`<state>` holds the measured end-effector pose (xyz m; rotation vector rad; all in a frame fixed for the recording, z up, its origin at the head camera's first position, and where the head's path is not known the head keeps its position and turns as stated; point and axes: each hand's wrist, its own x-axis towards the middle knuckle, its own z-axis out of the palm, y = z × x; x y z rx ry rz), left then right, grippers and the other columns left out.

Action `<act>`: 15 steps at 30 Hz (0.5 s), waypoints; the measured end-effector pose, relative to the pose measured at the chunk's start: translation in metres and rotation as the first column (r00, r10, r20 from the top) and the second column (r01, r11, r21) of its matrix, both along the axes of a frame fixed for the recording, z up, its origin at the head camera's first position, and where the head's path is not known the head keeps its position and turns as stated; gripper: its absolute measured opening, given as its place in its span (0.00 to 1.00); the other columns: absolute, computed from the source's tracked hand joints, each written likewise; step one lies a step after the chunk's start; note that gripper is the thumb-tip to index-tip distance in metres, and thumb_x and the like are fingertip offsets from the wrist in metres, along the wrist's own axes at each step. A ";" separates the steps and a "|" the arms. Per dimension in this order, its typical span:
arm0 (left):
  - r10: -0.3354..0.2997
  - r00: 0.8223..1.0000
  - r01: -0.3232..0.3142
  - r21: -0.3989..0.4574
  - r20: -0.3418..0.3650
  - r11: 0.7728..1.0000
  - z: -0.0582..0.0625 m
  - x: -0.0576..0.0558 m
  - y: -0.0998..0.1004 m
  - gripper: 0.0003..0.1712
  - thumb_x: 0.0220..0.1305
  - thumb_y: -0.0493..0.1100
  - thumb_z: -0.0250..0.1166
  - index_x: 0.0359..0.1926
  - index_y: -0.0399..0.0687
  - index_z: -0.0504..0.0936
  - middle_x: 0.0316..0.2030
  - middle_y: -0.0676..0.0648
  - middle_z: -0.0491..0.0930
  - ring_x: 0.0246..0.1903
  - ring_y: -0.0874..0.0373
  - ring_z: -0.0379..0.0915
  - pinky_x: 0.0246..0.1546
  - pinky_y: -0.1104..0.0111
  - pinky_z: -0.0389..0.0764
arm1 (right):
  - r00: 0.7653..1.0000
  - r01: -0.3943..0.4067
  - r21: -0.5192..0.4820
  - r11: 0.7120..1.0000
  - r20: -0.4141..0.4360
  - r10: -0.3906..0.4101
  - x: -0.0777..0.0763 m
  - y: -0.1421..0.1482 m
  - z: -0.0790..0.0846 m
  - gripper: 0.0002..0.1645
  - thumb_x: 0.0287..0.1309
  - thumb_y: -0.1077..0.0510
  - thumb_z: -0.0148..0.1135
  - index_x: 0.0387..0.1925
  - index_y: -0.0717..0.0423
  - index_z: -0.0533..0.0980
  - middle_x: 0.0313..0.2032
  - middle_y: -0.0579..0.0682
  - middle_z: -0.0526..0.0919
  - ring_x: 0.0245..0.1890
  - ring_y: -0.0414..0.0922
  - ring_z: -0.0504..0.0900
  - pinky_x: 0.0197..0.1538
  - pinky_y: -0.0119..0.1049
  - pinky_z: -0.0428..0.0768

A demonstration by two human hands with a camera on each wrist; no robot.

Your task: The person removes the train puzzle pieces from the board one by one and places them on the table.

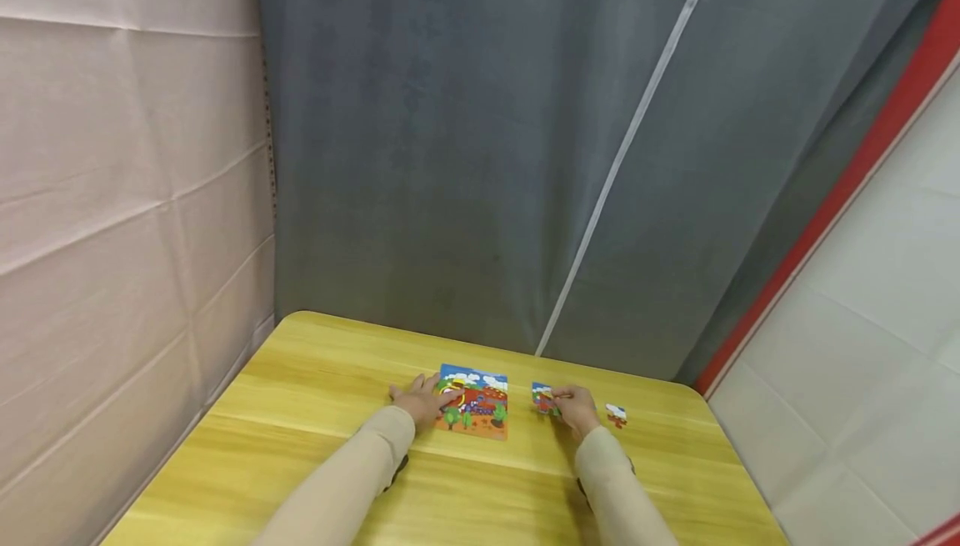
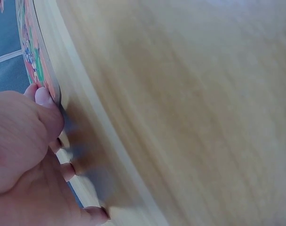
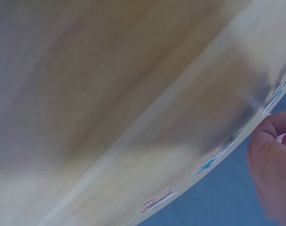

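A grey curtain (image 1: pixel 450 154) fills the upper middle of the head frame, with a pale sheet (image 1: pixel 127 196) down the left and a white panel (image 1: pixel 847 321), red-banded, on the right. Below them the yellow worktop (image 1: pixel 480 488) spans the lower part. Its far edge runs just behind the picture puzzle (image 1: pixel 472 417), so there is little room beyond it; the bare wood toward the bottom of the frame offers the most space for sliding or turning anything.

The puzzle lies flat, left of the lower middle. The left hand (image 1: pixel 420 403) is spread at its left side, thumb over the picture, the other fingertips down on the wood; this grip is loose, steadying rather than clasping. Light, even pressure there should stop the sheet skidding without buckling its joints.

The right hand (image 1: pixel 576 410), right of the lower middle, has bent fingers and thumb at the right side of a small puzzle section (image 1: pixel 542 397); I cannot tell whether that grip pinches it. Handling it by the rim, kept level, would suit such thin card best. The gap between section and puzzle is bare wood. Smallest, a loose piece (image 1: pixel 617 415) lies farther right, just beyond the hand.
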<state>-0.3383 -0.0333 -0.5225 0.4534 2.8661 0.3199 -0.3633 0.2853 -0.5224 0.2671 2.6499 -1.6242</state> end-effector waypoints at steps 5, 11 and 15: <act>-0.001 1.000 0.001 0.001 0.003 1.000 -0.004 -0.003 0.001 0.37 0.74 0.39 0.55 0.77 0.76 0.62 0.79 0.45 0.52 0.77 0.39 0.47 0.61 0.23 0.55 | 1.000 0.013 0.012 1.000 -0.015 -0.013 0.004 0.014 -0.002 0.14 0.70 0.71 0.52 0.52 0.76 0.76 0.45 0.65 0.81 0.30 0.45 0.75 0.35 0.37 0.78; 0.002 1.000 -0.002 0.013 0.005 1.000 -0.005 -0.005 0.003 0.39 0.74 0.33 0.54 0.76 0.76 0.62 0.79 0.45 0.51 0.77 0.39 0.46 0.61 0.23 0.54 | 0.999 0.046 0.020 0.999 -0.012 -0.046 0.011 0.030 0.001 0.15 0.71 0.71 0.50 0.54 0.75 0.76 0.50 0.69 0.79 0.40 0.53 0.79 0.42 0.44 0.80; 0.005 1.000 -0.005 -0.001 0.006 1.000 -0.006 -0.006 0.003 0.40 0.74 0.34 0.54 0.77 0.78 0.61 0.79 0.46 0.51 0.77 0.40 0.46 0.62 0.24 0.55 | 0.999 0.052 0.021 0.998 -0.002 -0.052 0.014 0.038 -0.001 0.15 0.71 0.71 0.50 0.54 0.76 0.75 0.55 0.72 0.76 0.50 0.60 0.78 0.49 0.47 0.81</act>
